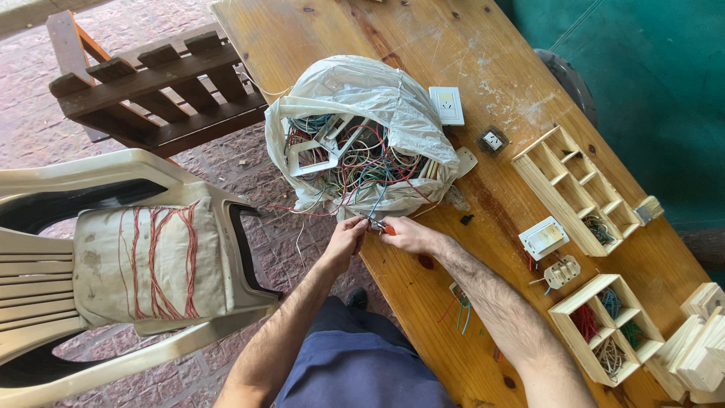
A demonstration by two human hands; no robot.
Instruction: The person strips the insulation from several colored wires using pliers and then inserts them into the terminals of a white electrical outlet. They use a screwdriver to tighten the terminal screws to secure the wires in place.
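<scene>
Your left hand [346, 238] pinches a wire [377, 202]; your right hand [408, 233] grips red-handled pliers [385, 227] beside the white plastic bag [393, 106] of tangled wires.

Both forearms are bare and hairy, with no sleeves, watch or rings in view, above dark blue trousers [362, 363] and a dark shoe [357, 298].
</scene>
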